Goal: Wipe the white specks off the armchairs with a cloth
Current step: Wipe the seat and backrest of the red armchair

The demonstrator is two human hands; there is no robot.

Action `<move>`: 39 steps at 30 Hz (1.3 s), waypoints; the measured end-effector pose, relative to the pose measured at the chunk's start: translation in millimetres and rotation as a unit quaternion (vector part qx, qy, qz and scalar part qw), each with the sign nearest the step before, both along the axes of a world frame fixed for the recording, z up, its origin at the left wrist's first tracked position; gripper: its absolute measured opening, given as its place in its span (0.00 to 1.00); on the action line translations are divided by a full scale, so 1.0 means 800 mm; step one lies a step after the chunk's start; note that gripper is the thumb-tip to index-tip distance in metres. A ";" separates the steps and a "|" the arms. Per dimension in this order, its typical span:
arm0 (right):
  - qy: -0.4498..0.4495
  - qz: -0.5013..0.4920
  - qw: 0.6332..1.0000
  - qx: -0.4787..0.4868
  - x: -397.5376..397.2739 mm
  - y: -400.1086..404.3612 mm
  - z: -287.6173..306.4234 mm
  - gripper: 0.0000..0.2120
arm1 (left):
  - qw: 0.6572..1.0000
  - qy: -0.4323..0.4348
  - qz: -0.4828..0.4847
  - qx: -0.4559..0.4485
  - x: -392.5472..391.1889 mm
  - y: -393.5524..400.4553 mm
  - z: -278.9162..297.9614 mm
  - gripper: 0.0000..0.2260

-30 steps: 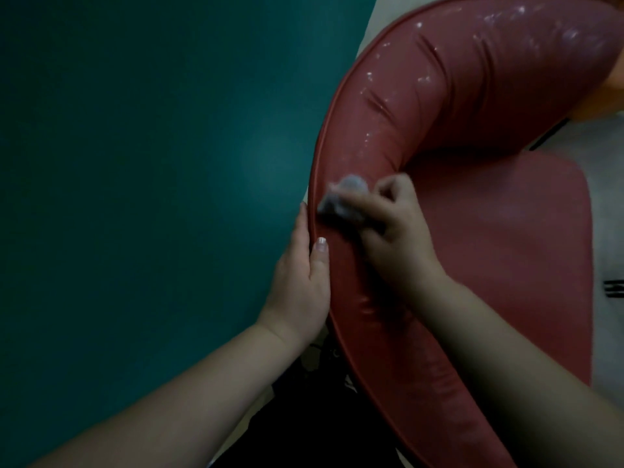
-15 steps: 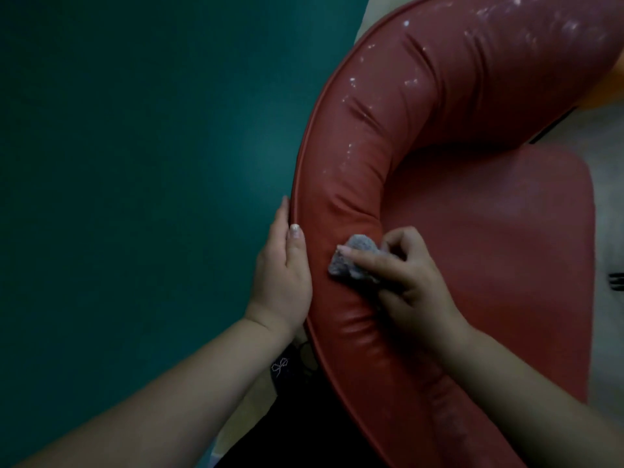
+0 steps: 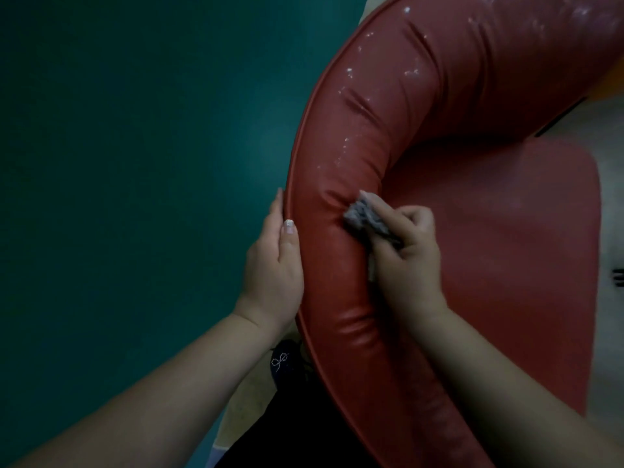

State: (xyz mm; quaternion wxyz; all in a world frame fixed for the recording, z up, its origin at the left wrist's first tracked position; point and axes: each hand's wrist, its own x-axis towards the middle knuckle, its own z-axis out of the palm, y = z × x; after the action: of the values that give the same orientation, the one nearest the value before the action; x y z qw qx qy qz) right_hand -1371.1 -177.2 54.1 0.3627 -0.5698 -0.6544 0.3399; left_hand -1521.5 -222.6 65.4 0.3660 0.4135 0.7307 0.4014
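Chairs: one red armchair (image 3: 422, 106), many white specks (image 3: 347, 74) far up.
Cloths: one grey cloth (image 3: 366, 217), right hand (image 3: 408, 261) fingers curled pinching it.
Left hand (image 3: 273, 268): fingers together, flat on chair edge.

The armchair (image 3: 422, 106) is covered in red leather-like upholstery, smooth with a soft sheen, creased into shallow folds along the curved backrest and edged with a smooth piped seam. White specks (image 3: 346, 148) dull its gloss toward the upper middle of the frame. The cloth (image 3: 366, 219) at centre is grey, coarse and nubbly, matt. The wall (image 3: 135, 163) filling the left is flat, matt teal.
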 end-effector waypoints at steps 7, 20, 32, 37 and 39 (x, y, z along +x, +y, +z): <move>-0.004 0.017 0.994 0.112 -0.050 0.057 0.010 0.27 | 0.993 0.110 -0.001 -0.038 -0.003 0.059 0.009 0.20; -0.061 0.107 0.985 0.122 -0.044 0.093 0.012 0.25 | 0.979 0.192 0.054 -0.040 0.006 0.078 0.013 0.25; -0.096 0.093 0.979 0.152 -0.061 0.127 0.018 0.23 | 0.984 0.156 0.084 -0.013 0.001 0.076 0.010 0.21; -0.017 0.014 0.994 0.105 -0.064 0.110 0.007 0.27 | 0.983 0.169 0.073 -0.024 0.000 0.074 0.010 0.23; -0.010 0.043 0.995 0.090 -0.052 0.073 0.007 0.28 | 0.984 0.168 0.055 -0.017 0.001 0.074 0.014 0.25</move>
State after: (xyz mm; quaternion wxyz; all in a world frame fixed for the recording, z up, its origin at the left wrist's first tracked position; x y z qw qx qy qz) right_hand -1412.5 -118.5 59.7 0.3907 -0.5099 -0.7098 0.2891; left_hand -1521.0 -163.6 76.7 0.2225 0.4277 0.8103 0.3331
